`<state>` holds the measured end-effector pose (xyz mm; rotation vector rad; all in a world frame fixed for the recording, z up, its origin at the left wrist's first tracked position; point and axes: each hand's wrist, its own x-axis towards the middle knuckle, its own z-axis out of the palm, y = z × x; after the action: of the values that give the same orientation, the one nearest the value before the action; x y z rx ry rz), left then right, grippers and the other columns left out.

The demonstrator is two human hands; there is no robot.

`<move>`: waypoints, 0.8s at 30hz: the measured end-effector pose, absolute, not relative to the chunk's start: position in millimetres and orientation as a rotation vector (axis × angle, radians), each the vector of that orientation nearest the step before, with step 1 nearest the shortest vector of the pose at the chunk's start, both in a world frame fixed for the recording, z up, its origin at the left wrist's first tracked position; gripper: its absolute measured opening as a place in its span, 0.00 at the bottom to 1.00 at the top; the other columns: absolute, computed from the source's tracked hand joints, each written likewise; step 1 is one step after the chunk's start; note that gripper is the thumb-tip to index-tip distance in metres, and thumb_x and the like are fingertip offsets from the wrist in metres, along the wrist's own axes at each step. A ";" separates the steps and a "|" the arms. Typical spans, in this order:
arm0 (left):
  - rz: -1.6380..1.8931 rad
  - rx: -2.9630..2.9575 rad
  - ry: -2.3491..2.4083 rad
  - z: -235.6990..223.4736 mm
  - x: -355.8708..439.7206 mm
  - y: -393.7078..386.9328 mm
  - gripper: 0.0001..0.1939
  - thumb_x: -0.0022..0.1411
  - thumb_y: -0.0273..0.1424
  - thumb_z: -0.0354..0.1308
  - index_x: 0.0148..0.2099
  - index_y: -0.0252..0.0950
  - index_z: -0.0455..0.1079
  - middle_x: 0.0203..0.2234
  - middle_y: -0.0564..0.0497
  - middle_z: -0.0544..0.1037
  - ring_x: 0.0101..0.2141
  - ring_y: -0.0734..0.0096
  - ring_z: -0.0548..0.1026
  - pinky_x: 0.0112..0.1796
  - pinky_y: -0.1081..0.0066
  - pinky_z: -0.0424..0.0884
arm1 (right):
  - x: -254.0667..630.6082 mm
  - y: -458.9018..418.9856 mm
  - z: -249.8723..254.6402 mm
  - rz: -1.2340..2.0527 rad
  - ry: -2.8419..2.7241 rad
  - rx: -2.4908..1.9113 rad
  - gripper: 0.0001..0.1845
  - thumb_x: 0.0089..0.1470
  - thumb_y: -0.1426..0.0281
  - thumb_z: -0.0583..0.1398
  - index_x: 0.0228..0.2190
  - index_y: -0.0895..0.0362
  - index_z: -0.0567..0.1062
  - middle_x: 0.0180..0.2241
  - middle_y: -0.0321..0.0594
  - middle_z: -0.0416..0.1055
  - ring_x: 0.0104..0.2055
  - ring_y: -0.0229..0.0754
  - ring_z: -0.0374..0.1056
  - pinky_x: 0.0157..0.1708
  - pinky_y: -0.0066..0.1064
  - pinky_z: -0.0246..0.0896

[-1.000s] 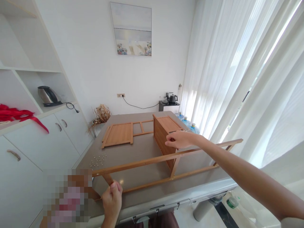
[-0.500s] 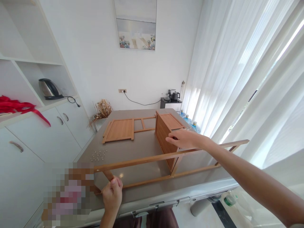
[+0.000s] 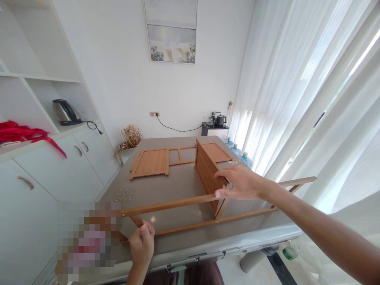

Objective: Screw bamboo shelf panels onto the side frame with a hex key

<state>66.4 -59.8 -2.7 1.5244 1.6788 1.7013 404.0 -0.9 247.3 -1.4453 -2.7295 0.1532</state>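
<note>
A long wooden frame (image 3: 172, 205) stands on edge along the near side of the table. At its left end, my left hand (image 3: 142, 239) is closed around a short crossbar (image 3: 136, 219). My right hand (image 3: 239, 183) reaches over the upper rail where an upright wooden panel (image 3: 208, 160) meets the frame. Its fingers are spread apart over the panel's near corner, and the thumb lies at the rail. The palm side is hidden, but no object shows in that hand.
Flat on the grey table (image 3: 178, 184) lies another wooden frame with a panel (image 3: 151, 162). Several small metal fittings (image 3: 125, 194) are scattered at the left; small pieces (image 3: 236, 161) lie far right. A blurred-out patch (image 3: 89, 237) covers the near left corner. Water bottles (image 3: 246, 159) stand beyond the table.
My right hand has opened from a loosely curled shape, its thumb dropping to the upper rail. My left hand keeps its grip on the crossbar. The view has tilted slightly downward.
</note>
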 end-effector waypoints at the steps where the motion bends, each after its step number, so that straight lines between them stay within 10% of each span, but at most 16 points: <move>1: 1.703 1.527 1.679 -3.6 66.0 -59.6 0.28 0.68 0.48 0.38 0.19 0.40 0.57 0.13 0.53 0.63 0.16 0.72 0.64 0.21 0.73 0.62 | 405.1 -1.5 245.5 0.133 -2.733 -1.441 0.41 0.51 0.35 0.53 0.49 0.54 0.74 0.35 0.43 0.76 0.33 0.48 0.71 0.34 0.34 0.57; 24: 1.713 1.355 1.604 2.1 71.7 -50.6 0.29 0.67 0.52 0.41 0.20 0.40 0.54 0.13 0.56 0.60 0.15 0.74 0.62 0.19 0.72 0.61 | 405.6 11.5 220.3 -0.233 -2.657 -1.326 0.33 0.51 0.37 0.56 0.36 0.54 0.74 0.26 0.38 0.74 0.26 0.41 0.66 0.25 0.30 0.43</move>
<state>71.7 -50.6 2.1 1.3547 1.6042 1.7128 405.6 11.5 220.3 -1.3259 -2.6572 -0.2325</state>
